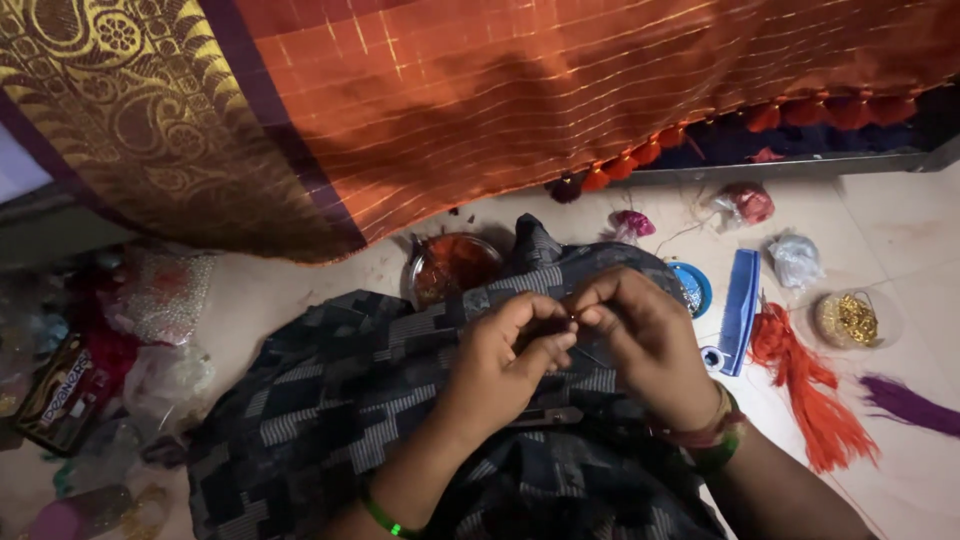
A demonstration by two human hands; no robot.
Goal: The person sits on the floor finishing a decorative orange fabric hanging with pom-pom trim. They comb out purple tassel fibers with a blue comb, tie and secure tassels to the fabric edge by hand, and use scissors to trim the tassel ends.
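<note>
Both hands meet over the lap, above a dark grey and black checked cloth (pixel 380 400). The left hand (pixel 500 365) and the right hand (pixel 645 345) are each closed in a fingertip pinch on something very fine, probably a thin thread or small bead (pixel 573 318); it is too small to tell which. Such a thing would be light, limp and easy to drop, best held right at its end between thumb and forefinger.

Beyond the hands hangs an orange checked fabric with tassels along its edge (pixel 560 90). Just beyond the left hand sits a round metal dish of orange bits (pixel 452 265). To the right of the right hand lie a blue comb (pixel 741 305), a bundle of orange thread (pixel 815 400), a clear tub of gold beads (pixel 848 320) and a purple thread bundle (pixel 910 402). Nothing crosses the hands' working space; only the floor clutter crowds in.
</note>
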